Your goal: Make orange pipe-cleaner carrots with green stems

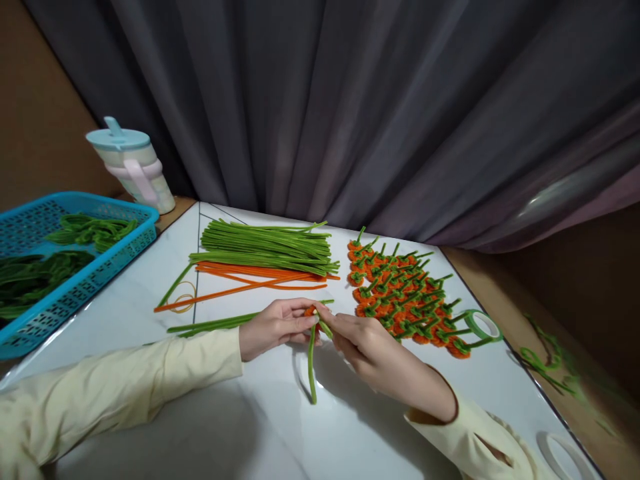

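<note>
My left hand (280, 327) pinches a small orange piece with a green pipe cleaner (313, 367) whose long end hangs down toward the table. Close against it, my right hand (363, 343) has its fingers closed on the green pipe cleaner by the orange piece. The fingers cover most of the orange piece. Under my left wrist lie a few loose green pipe cleaners (210, 325). Behind the hands are a thick bundle of green pipe cleaners (265, 243) and several orange pipe cleaners (250, 283). Rows of finished-looking orange pieces with green stems (400, 290) lie to the right.
At the left, a blue basket (100, 287) holds green fuzzy pieces. A lidded cup (133, 167) stands behind it. A roll of green tape (483, 325) lies on the right, a white ring (565, 457) nearer the front. A grey curtain (300, 100) hangs behind the white table (210, 420).
</note>
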Demonstrator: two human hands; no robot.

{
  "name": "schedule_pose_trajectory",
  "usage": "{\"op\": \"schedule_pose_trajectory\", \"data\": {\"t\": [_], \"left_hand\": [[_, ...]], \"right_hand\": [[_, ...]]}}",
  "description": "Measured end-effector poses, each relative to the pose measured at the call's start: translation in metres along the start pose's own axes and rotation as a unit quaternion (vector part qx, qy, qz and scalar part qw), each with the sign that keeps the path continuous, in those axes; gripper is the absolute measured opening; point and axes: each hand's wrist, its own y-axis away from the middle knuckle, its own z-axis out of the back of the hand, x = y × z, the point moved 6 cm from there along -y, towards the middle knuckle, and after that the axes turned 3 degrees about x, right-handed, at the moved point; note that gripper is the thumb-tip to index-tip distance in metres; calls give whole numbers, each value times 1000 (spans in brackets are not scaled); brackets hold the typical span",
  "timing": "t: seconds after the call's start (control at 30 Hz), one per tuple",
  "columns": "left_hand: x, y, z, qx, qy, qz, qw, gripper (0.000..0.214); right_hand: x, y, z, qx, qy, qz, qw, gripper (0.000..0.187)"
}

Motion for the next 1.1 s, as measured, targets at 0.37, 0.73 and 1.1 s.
{"op": "schedule_pose_trajectory", "data": {"t": [0.37, 0.73, 1.1], "left_hand": [[-10, 9, -4, -46, -197, -101, 974, 48], [-13, 18, -16, 14, -475, -172, 863, 48], [-12, 20, -19, 33, -513, -197, 835, 52]], "right_hand": [[-16, 1, -1, 40, -193, -145, 969, 16], [-12, 3, -15, 23, 21, -157, 987, 28], [-9, 3, -15, 5, 125, -69, 990, 29]]}}
